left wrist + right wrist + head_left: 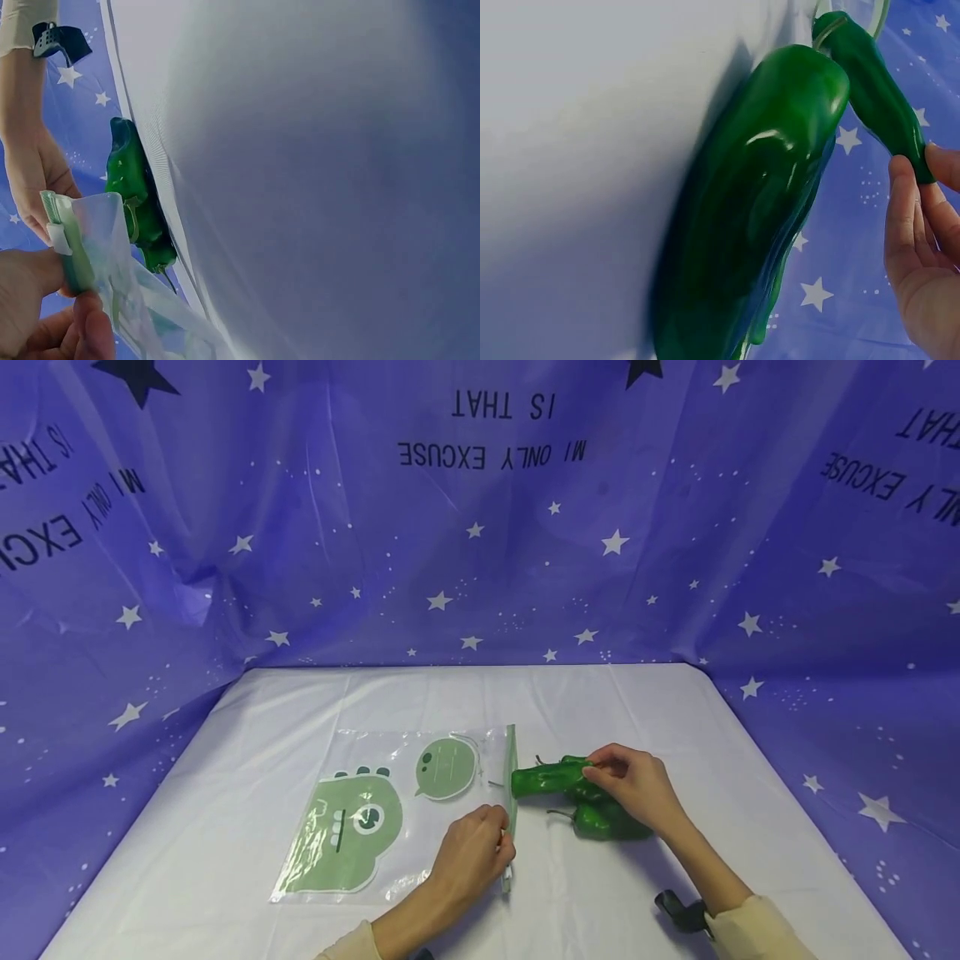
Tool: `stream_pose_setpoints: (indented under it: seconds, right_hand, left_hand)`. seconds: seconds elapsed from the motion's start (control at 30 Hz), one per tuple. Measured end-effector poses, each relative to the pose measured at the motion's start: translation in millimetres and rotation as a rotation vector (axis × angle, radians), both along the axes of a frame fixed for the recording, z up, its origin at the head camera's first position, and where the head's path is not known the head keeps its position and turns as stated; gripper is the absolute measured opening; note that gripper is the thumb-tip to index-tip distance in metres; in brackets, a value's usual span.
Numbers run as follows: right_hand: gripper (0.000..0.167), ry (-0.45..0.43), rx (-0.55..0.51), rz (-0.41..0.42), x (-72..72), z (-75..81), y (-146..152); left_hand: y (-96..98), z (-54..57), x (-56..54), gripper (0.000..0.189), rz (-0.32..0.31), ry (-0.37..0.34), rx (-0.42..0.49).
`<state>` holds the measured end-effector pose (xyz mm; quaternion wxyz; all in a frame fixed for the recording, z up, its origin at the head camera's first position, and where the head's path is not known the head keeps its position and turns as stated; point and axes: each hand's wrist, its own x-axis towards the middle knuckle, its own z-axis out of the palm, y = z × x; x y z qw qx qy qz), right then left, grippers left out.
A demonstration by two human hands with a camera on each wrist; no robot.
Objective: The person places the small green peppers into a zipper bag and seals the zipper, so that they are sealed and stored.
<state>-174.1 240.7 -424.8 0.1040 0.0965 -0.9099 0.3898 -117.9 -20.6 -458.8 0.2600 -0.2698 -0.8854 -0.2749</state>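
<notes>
A clear zip bag with a green cartoon monster print lies flat on the table. My left hand pinches its green zip edge near the white slider. With thumb and fingertips, my right hand holds a long green pepper by its narrow end. The pepper's stem end points left, right at the bag's mouth, and its stem overlaps the clear plastic. Under and beside the right hand lie other green peppers; one large pepper fills the middle of the right wrist view.
White cloth covers the table. A purple curtain with white stars hangs behind it and along both sides. A black strapped device sits at the right wrist, by the sleeve.
</notes>
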Motion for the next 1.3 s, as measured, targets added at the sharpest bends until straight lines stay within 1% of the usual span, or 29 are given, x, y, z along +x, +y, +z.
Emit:
stream_pose_setpoints:
  seconds: [0.13,0.37,0.53,0.63,0.77,0.87,1.0,1.13,1.3]
  right_hand:
    - [0.013,-0.013,-0.011,-0.011,-8.3,0.3,-4]
    - [0.014,-0.046,-0.076,-0.063,-19.5,-12.1,-9]
    - [0.016,-0.059,-0.097,-0.083,-24.7,-19.1,-13]
    - [0.017,-0.046,-0.096,-0.087,-27.9,-20.7,-16]
    - [0.015,-0.029,-0.084,-0.083,-32.3,-19.5,-22]
    - [0.015,-0.016,-0.076,-0.079,-34.4,-18.6,-26]
    - [0.015,-0.006,-0.079,-0.079,-36.3,-19.6,-29]
    - [0.014,0.011,-0.091,-0.076,-37.9,-21.2,-33]
    - [0.013,0.043,-0.084,-0.073,-41.3,-22.1,-38]
  left_hand:
    - [0.8,0.2,0.0,0.013,-0.011,-0.004,0.006]
    - [1.4,1.7,0.0,0.012,0.031,-0.002,0.054]
    - [0.8,4.0,0.7,0.012,0.023,-0.073,0.137]
    - [0.9,6.1,0.2,0.012,0.022,-0.095,0.199]
    - [1.2,9.4,-1.9,0.013,0.016,-0.065,0.285]
    - [1.0,11.4,-3.2,0.015,-0.002,-0.05,0.35]
    - [0.0,12.3,-4.2,0.016,-0.026,-0.062,0.425]
    - [-0.8,11.5,-4.8,0.015,-0.043,-0.068,0.479]
    - [-0.9,10.7,-5.6,0.013,-0.061,-0.047,0.529]
